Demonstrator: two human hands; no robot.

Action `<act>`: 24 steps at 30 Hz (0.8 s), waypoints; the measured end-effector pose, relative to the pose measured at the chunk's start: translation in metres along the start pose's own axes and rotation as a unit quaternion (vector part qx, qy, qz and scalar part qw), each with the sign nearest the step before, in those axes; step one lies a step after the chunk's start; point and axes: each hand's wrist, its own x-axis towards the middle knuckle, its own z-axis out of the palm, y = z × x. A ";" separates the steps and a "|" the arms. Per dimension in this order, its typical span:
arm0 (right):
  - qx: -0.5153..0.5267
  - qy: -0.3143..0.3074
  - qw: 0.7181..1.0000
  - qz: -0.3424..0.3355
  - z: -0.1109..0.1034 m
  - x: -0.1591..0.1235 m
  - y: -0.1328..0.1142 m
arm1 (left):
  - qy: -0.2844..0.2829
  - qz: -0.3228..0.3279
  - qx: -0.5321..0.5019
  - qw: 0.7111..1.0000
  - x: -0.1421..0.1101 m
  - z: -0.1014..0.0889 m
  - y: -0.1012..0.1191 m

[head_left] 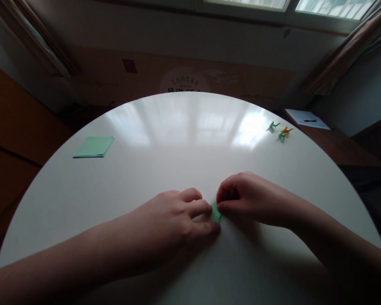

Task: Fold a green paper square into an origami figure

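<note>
A small folded piece of green origami paper [215, 214] lies on the white table between my two hands, partly covered by fingers. My left hand [180, 216] grips its left side, with thumb and fingertips pressing it against the tabletop. With thumb and forefinger in a pinch, my right hand [249, 197] holds the paper's upper right edge. A crease or fold line shows near the paper's lower corner.
A stack of light green paper squares [94, 146] sits at the table's left. Folded paper cranes, green [273, 126] and orange [286, 130], stand near the far right edge. Beyond the round white table [165, 169], a sheet with a pen [307, 119] rests on a brown surface.
</note>
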 end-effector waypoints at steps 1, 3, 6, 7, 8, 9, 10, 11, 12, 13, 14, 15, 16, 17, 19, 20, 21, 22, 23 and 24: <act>-0.001 0.002 1.000 -0.001 0.000 0.000 0.000 | -0.001 0.000 0.000 1.000 0.000 0.000 0.000; -0.004 0.005 1.000 -0.002 0.000 -0.001 0.000 | 0.001 -0.001 0.000 1.000 0.000 -0.001 0.000; -0.008 0.003 1.000 -0.004 -0.001 -0.002 0.001 | -0.006 -0.004 0.003 1.000 0.001 -0.001 0.000; -0.009 0.002 1.000 -0.005 -0.001 -0.002 0.001 | -0.010 -0.005 0.004 1.000 0.001 -0.001 0.000; -0.010 0.001 1.000 -0.005 -0.001 -0.002 0.002 | -0.013 -0.006 0.004 1.000 0.001 -0.001 0.000; -0.010 0.000 1.000 -0.005 -0.002 -0.002 0.002 | -0.015 -0.006 0.003 1.000 0.001 -0.001 0.000; -0.011 0.000 1.000 -0.005 -0.002 -0.002 0.002 | -0.016 -0.007 0.003 1.000 0.000 -0.001 0.000; -0.012 0.000 1.000 -0.005 -0.002 -0.002 0.002 | -0.017 -0.006 0.002 1.000 0.000 -0.001 0.000; -0.012 0.001 1.000 -0.006 -0.002 -0.002 0.002 | -0.017 -0.006 0.002 1.000 0.000 -0.001 0.000; -0.012 0.001 1.000 -0.007 -0.002 -0.002 0.001 | -0.015 -0.006 0.003 1.000 0.000 -0.001 0.000; -0.012 0.003 1.000 -0.007 -0.002 -0.001 0.001 | -0.014 -0.006 0.004 1.000 0.000 -0.001 -0.001; -0.012 0.005 1.000 -0.007 -0.001 -0.001 0.001 | -0.014 -0.005 0.005 1.000 0.000 -0.001 -0.001; -0.012 0.007 1.000 -0.007 -0.001 -0.001 0.001 | -0.015 -0.004 0.006 1.000 0.001 0.000 -0.001; -0.012 0.008 1.000 -0.007 -0.001 -0.001 0.000 | -0.018 -0.003 0.007 1.000 0.001 0.000 -0.002; -0.014 0.008 1.000 -0.008 0.000 -0.001 0.000 | -0.029 -0.003 0.008 1.000 0.002 0.001 -0.002; -0.014 0.009 1.000 -0.008 0.000 -0.001 0.000 | -0.034 -0.004 0.010 0.999 0.002 0.001 -0.002; -0.015 0.009 1.000 -0.008 0.000 0.000 0.000 | -0.038 -0.007 0.012 0.999 0.002 0.001 -0.002; -0.015 0.009 1.000 -0.009 0.000 -0.001 0.000 | -0.040 -0.009 0.014 0.999 0.002 0.001 -0.001; -0.015 0.010 1.000 -0.010 -0.001 -0.001 0.000 | -0.043 -0.011 0.014 0.999 0.002 0.001 -0.001; -0.015 0.011 1.000 -0.011 -0.001 -0.001 -0.001 | -0.043 -0.013 0.015 0.999 0.002 0.001 0.000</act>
